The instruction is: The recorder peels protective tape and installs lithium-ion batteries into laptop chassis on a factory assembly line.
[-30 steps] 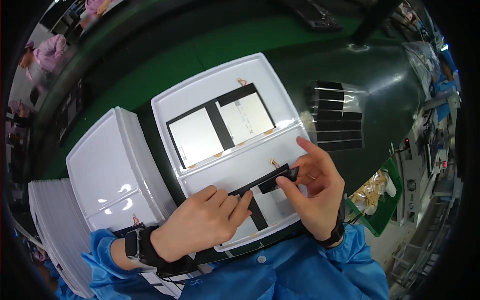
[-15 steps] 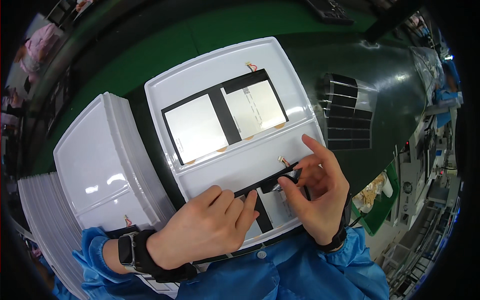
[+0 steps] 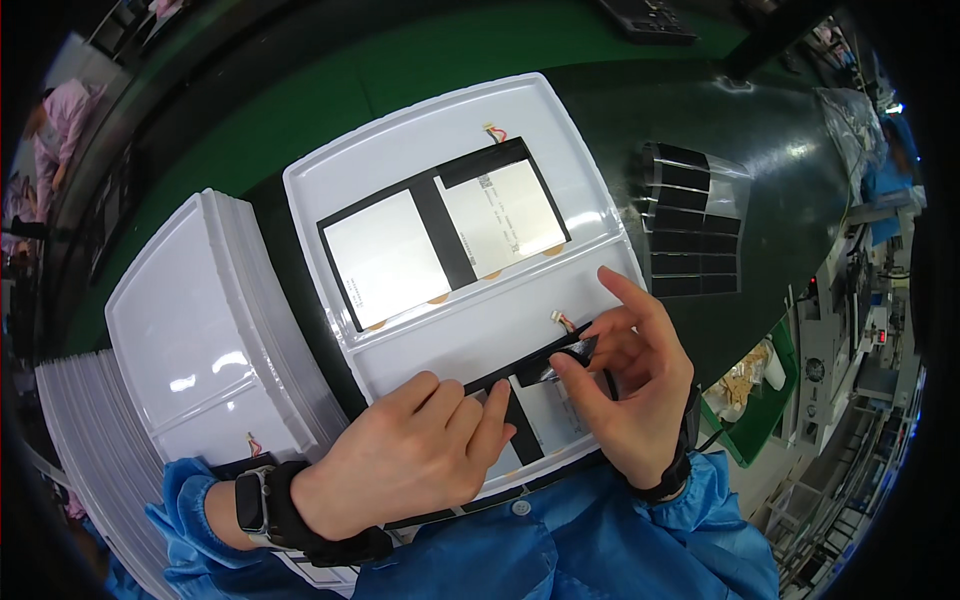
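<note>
A flat battery pack [image 3: 553, 417] with silver cells and black borders lies in the near section of a white plastic tray [image 3: 430, 348]. My left hand [image 3: 420, 440] lies over its left part, fingers curled, one fingertip on the black upper edge; what is under the palm is hidden. At the pack's upper right, my right hand [image 3: 640, 380] pinches a glossy black film piece [image 3: 582, 350] between thumb and finger, its index finger raised. A small white connector [image 3: 560, 318] with coloured wires sticks up beside it. A second battery pack [image 3: 395, 255] rests in the tray's far section.
Stacked white trays [image 3: 185, 320] stand at the left. A clear sheet with black adhesive pieces [image 3: 695, 220] lies on the dark green table [image 3: 770, 180] to the right. Beyond is a green bin [image 3: 775, 405] with scraps. A person in pink [image 3: 65, 120] is at far left.
The tray and packs sit slightly further left in the picture. My right hand has shifted slightly up and left with the film; my left hand stays nearly still.
</note>
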`<move>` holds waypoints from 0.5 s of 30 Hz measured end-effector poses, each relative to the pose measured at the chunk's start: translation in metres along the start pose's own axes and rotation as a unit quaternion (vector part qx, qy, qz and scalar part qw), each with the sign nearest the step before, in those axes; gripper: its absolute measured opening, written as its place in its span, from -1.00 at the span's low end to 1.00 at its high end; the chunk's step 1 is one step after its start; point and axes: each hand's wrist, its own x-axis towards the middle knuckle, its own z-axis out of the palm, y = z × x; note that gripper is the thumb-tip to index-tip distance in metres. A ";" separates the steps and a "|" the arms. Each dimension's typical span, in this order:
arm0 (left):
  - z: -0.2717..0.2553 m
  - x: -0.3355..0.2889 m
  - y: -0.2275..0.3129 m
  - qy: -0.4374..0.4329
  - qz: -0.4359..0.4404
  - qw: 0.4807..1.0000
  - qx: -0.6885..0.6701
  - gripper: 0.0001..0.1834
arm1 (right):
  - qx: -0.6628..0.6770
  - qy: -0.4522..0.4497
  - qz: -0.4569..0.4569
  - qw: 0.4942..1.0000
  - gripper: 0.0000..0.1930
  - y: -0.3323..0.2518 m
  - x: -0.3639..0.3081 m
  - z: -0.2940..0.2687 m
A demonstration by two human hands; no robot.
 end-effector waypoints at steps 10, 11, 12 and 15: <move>-0.002 0.001 0.000 -0.006 -0.006 1.000 -0.007 -0.64 | -0.001 0.003 -0.001 1.000 -0.24 0.000 0.000 0.002; -0.001 0.001 0.000 -0.006 -0.005 1.000 -0.007 -0.64 | -0.003 0.004 0.001 1.000 -0.24 -0.001 0.001 0.002; -0.001 0.000 0.000 -0.005 -0.005 1.000 -0.006 -0.64 | -0.003 0.004 0.001 1.000 -0.24 -0.001 0.001 0.002; -0.001 0.000 0.000 -0.006 -0.008 1.000 -0.009 -0.64 | -0.006 0.000 -0.001 1.000 -0.24 -0.001 0.000 0.001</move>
